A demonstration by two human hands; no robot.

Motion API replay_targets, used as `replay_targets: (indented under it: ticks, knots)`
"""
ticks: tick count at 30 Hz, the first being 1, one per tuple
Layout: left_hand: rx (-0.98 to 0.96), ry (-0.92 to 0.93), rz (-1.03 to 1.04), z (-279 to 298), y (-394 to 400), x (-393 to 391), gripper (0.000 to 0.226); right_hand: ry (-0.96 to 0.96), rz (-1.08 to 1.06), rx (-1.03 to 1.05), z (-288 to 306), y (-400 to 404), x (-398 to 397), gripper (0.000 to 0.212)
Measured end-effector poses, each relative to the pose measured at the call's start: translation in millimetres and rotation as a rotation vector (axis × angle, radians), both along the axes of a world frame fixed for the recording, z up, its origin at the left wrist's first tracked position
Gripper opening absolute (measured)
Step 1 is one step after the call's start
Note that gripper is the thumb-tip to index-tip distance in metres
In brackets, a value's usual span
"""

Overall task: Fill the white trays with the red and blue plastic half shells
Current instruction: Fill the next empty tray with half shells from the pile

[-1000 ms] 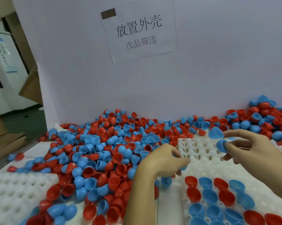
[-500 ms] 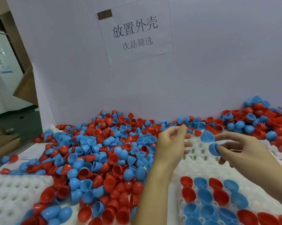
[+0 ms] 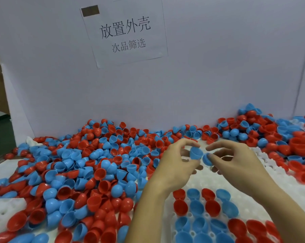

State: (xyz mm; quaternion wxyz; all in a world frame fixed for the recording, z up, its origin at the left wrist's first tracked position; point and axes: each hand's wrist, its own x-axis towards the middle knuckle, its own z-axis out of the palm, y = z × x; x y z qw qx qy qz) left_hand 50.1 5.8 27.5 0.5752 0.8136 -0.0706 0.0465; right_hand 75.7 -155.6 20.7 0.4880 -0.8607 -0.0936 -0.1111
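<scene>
My left hand [image 3: 176, 165] pinches a blue half shell [image 3: 196, 153] between thumb and fingers, held above the white tray [image 3: 218, 179]. Close beside it, my right hand [image 3: 236, 160] holds a second blue half shell [image 3: 206, 159] at its fingertips. The two shells nearly touch. The tray's near rows hold red and blue shells [image 3: 197, 207], open side up. A big loose pile of red and blue half shells [image 3: 88, 165] covers the table on the left.
More shells [image 3: 271, 135] are heaped at the back right against the white board wall [image 3: 200, 76], which carries a paper sign [image 3: 125, 32]. Another white tray [image 3: 0, 211] lies at the lower left edge, partly under shells.
My left hand rose from the pile's edge and came to the right hand, now pinching the upper blue shell. The right hand keeps only the lower one. The view has shifted left.
</scene>
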Motion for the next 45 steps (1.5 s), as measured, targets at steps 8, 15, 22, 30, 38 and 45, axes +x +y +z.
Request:
replay_targets:
  ticks: [8,15,22,30,38,45]
  knots:
    - [0.190,-0.181,0.196,-7,1,7,0.034,0.013,0.041,-0.029,4,1,-4,0.008]
    - [0.239,-0.112,-0.038,-8,-11,5,0.036,0.101,0.074,-0.112,7,-2,-6,0.010]
    - [0.134,0.022,-0.180,-2,-9,0,0.036,0.177,0.096,-0.141,13,-26,-3,0.007]
    - [0.062,-0.008,-0.047,-6,0,5,0.016,0.393,0.204,-0.514,21,-61,-4,0.008]
    - [0.128,0.008,0.054,-7,7,9,0.019,0.589,0.150,-0.730,20,-46,-11,0.010]
    - [0.225,0.004,0.014,-7,-8,5,0.016,0.594,0.214,-0.772,27,-49,-15,0.016]
